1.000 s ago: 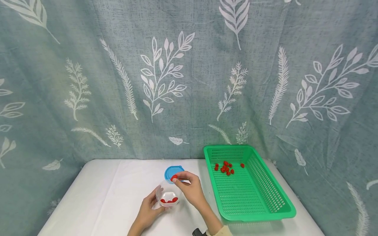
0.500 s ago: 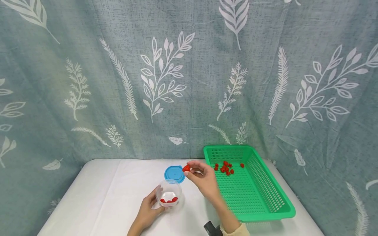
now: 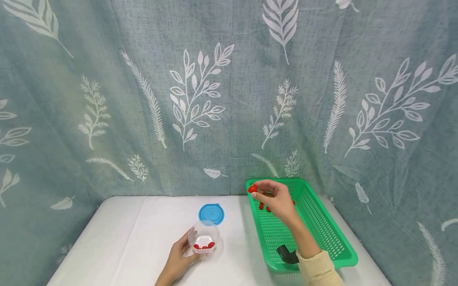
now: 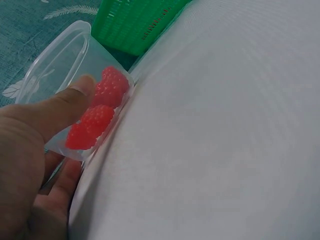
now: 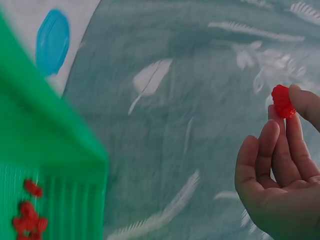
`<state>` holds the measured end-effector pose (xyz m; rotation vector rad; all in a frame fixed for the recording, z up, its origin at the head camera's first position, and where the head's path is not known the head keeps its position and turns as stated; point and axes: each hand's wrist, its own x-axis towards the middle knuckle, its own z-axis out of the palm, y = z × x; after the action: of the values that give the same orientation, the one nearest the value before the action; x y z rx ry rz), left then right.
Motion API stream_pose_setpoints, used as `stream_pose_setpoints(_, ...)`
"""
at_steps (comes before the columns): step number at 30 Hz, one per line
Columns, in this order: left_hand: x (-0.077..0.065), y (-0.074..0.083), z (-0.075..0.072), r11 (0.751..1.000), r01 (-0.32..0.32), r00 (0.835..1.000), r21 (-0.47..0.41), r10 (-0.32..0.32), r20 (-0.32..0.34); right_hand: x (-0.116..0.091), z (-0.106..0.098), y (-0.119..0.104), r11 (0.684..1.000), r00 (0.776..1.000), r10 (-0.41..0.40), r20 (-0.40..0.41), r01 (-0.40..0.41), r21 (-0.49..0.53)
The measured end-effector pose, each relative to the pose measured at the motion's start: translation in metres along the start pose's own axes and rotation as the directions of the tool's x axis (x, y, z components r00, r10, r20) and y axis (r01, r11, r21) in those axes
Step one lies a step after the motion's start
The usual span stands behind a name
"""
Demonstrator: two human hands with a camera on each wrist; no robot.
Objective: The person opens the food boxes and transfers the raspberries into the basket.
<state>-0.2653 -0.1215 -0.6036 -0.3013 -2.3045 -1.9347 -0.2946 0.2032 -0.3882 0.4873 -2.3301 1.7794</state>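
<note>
My left hand (image 3: 180,256) grips a small clear plastic cup (image 3: 204,234) from its left side, down on the white table. Several red raspberries (image 4: 97,119) lie at the bottom of that cup; in the left wrist view my thumb presses its wall. Over the far left part of a green basket (image 3: 266,254), my right hand (image 3: 278,200) pinches one raspberry (image 5: 283,101) between thumb and fingertips. More raspberries (image 5: 29,217) lie inside the basket, partly hidden by the right hand in the head view.
A blue round lid (image 3: 211,214) lies on the white table (image 3: 125,242) just behind the cup. Behind the table hangs a green-grey leaf-patterned curtain (image 3: 236,119). A black device (image 3: 287,254) sits at the right wrist, next to a cream sleeve (image 3: 316,267).
My right hand has moved from above the cup, rightward to over the basket, still pinching the raspberry. The left hand and cup have stayed in place; the head view has shifted slightly.
</note>
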Motion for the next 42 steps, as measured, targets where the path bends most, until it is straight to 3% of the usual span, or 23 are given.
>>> stream_pose_setpoints(6,0.000,-0.001,-0.002,1.000,-0.012,1.000,0.008,0.012,-0.010,0.020,-0.022,0.022,0.993,0.999,0.042,0.008,-0.041,-0.108)
stream_pose_setpoints(12,0.000,0.000,0.000,1.000,0.004,1.000,0.002,-0.004,0.002,0.032,-0.034,0.060,0.985,0.995,0.096,0.036,-0.090,-0.144)
stream_pose_setpoints(24,0.000,0.000,-0.001,1.000,-0.001,1.000,-0.003,0.001,0.005,0.054,-0.043,0.125,0.949,0.969,0.245,-0.038,-0.248,-0.195)
stream_pose_setpoints(33,0.002,0.001,-0.002,1.000,-0.005,1.000,0.008,0.005,-0.001,0.057,-0.045,0.151,0.916,0.955,0.288,-0.067,-0.296,-0.272)
stream_pose_setpoints(42,0.000,0.001,-0.002,1.000,0.008,1.000,0.012,-0.009,0.011,0.058,-0.045,0.171,0.899,0.943,0.324,-0.081,-0.333,-0.285)
